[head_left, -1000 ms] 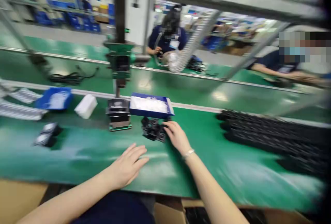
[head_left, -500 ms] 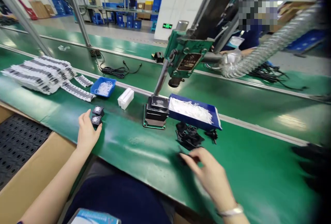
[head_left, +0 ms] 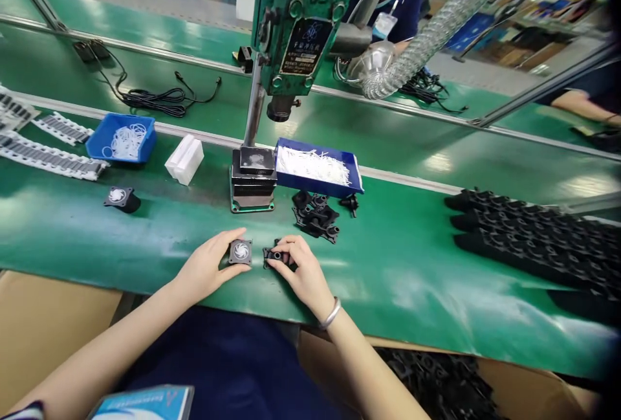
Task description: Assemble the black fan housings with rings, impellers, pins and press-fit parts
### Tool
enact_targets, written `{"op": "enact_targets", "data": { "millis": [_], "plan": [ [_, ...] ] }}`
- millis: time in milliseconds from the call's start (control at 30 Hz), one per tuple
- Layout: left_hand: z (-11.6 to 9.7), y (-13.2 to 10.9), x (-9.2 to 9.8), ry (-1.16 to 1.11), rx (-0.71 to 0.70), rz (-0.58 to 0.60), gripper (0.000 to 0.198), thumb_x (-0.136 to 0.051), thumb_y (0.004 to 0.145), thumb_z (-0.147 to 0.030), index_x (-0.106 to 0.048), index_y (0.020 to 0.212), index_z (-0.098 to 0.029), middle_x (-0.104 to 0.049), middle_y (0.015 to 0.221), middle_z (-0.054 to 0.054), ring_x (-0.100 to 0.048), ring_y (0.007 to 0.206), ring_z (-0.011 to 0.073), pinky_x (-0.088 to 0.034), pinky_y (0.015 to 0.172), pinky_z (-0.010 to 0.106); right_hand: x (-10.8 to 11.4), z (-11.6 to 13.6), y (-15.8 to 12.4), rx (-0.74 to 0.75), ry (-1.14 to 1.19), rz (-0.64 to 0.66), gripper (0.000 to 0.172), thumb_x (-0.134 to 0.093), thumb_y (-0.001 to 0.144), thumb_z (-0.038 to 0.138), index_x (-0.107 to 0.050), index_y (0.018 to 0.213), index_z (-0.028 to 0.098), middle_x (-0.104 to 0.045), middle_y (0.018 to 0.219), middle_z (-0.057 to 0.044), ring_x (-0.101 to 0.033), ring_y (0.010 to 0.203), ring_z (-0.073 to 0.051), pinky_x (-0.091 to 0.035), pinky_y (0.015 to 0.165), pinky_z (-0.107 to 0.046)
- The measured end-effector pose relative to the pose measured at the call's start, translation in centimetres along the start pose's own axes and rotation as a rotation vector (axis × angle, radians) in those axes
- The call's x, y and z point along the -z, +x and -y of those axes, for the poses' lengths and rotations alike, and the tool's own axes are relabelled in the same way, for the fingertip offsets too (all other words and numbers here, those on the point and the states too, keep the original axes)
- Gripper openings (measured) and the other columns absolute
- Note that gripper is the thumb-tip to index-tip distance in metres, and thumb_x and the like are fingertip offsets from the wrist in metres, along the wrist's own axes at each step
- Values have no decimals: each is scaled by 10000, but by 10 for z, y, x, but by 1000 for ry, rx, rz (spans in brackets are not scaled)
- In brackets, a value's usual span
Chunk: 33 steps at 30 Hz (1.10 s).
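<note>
Between thumb and fingers, my left hand (head_left: 209,265) grips a small square black part with a white swirl like a fan wheel (head_left: 240,252). Close to its right, my right hand (head_left: 301,272) pinches a black plastic bracket (head_left: 275,255) with a round hole; a small gap separates the two parts. A second black part with a white swirl (head_left: 118,196) rests on the green bench at the left. Beyond my right hand lies a pile of black brackets (head_left: 316,214), with one loose black piece (head_left: 350,204) beside it.
A green hand press (head_left: 305,25) stands over a stepped black block (head_left: 253,177). Around it are a blue tray of white strips (head_left: 356,182), a white block (head_left: 184,160) and a blue bin of white rings (head_left: 148,145). Rows of black parts (head_left: 528,239) lie right. Someone's arm (head_left: 582,106) shows across the bench.
My left hand has carried one swirl part rightward to the middle. My right hand has brought a bracket left beside it. The view has tilted down and turned right.
</note>
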<state>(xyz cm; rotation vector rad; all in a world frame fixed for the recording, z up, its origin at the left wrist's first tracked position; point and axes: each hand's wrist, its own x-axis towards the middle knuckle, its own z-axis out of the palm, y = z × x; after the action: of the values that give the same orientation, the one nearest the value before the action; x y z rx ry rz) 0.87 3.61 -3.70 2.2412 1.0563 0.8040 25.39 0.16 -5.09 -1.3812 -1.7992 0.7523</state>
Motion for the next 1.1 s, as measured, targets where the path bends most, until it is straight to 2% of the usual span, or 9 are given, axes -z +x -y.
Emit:
{"op": "enact_targets", "data": {
  "millis": [133,267,333,467,600,867,1100],
  "plan": [
    [-1,5,-3,-333,159,51,577,-716,866,-316,-435,1368,-272,-658,1231,65,-639,1156,213,-526,1023,386,5,-3,5,-8,19,-9,122,-718,854,267,-655,932,198,-586,1030,-73,-576,795,-150,-530,701,-310],
    [-4,4,-7,-556,275,85,640,-772,812,-246,-422,1346,-291,-668,1182,37,-650,1131,186,-502,1049,365,18,19,19,74,-30,-82,150,-752,829,300,-639,882,217,-611,1059,-72,-592,1043,-222,-496,927,-438],
    [-4,4,-9,-589,284,85,653,-784,796,-236,-425,1339,-290,-663,1154,30,-652,1119,184,-507,1040,357,19,35,27,150,13,-64,161,-754,829,279,-621,905,228,-629,1089,-64,-581,1104,-223,-481,973,-451],
    [-4,4,-10,-568,272,65,620,-761,810,-245,-431,1334,-274,-649,1118,35,-661,1077,185,-538,990,338,7,58,37,278,86,42,173,-733,849,230,-590,947,232,-662,1050,-49,-590,1117,-202,-515,949,-398],
    [-3,2,-10,-518,244,62,599,-744,824,-259,-432,1334,-276,-651,1127,38,-666,1059,188,-556,952,322,-2,58,39,327,32,85,161,-706,870,227,-579,968,222,-660,1016,-58,-596,1082,-206,-532,921,-393],
    [1,1,-12,-437,204,67,608,-747,823,-291,-439,1346,-266,-647,1172,64,-663,1083,220,-546,972,368,-4,53,37,271,-2,150,211,-720,856,232,-558,991,216,-657,1014,-55,-583,1109,-208,-519,957,-401],
    [-1,6,-2,-358,155,130,574,-736,824,-257,-470,1333,-265,-631,1268,60,-639,1133,217,-532,1000,369,-6,53,35,234,-17,164,188,-697,876,267,-557,993,220,-655,1023,-59,-599,1072,-208,-530,918,-405]
  ]
}}
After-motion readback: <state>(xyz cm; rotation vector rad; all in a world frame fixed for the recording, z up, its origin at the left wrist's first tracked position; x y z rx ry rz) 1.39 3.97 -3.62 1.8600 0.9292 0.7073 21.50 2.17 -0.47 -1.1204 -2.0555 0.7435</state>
